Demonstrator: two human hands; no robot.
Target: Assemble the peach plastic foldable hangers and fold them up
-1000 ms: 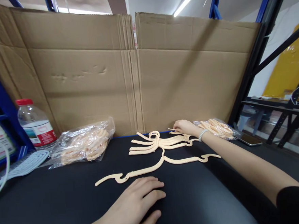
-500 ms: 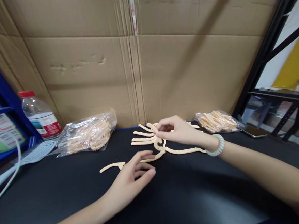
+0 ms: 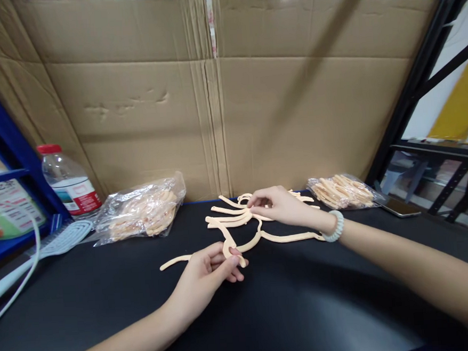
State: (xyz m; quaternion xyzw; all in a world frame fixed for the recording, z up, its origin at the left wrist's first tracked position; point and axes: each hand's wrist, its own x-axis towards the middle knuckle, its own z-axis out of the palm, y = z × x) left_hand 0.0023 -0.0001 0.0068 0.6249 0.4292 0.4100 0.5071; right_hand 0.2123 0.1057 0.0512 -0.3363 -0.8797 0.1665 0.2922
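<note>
My left hand [image 3: 203, 274] is closed on a cream plastic hanger piece [image 3: 227, 244], a curved hook with a slim arm pointing up and left. Beneath and behind it, a spread hanger [image 3: 288, 238] lies on the black table; my left hand hides part of its left side. Another thin curved hanger arm [image 3: 175, 261] sticks out left of the hand. My right hand [image 3: 282, 207] reaches over a fanned group of cream folding hangers [image 3: 231, 218], its thumb and fingertips pinched on one near their hub. The right hand covers the middle of that group.
Clear bags of hanger parts lie at back left [image 3: 144, 208] and back right [image 3: 341, 190]. A phone [image 3: 400, 206] rests beside the right bag. At left are a red-capped bottle [image 3: 72, 181], a pale blue brush [image 3: 68, 236] and a white cable [image 3: 37, 240]. Cardboard [image 3: 133, 107] walls the back.
The hook piece that my right hand held is now in my left hand, which has closed on it. My right hand has stayed over the hanger group, its fingertips on another one.
</note>
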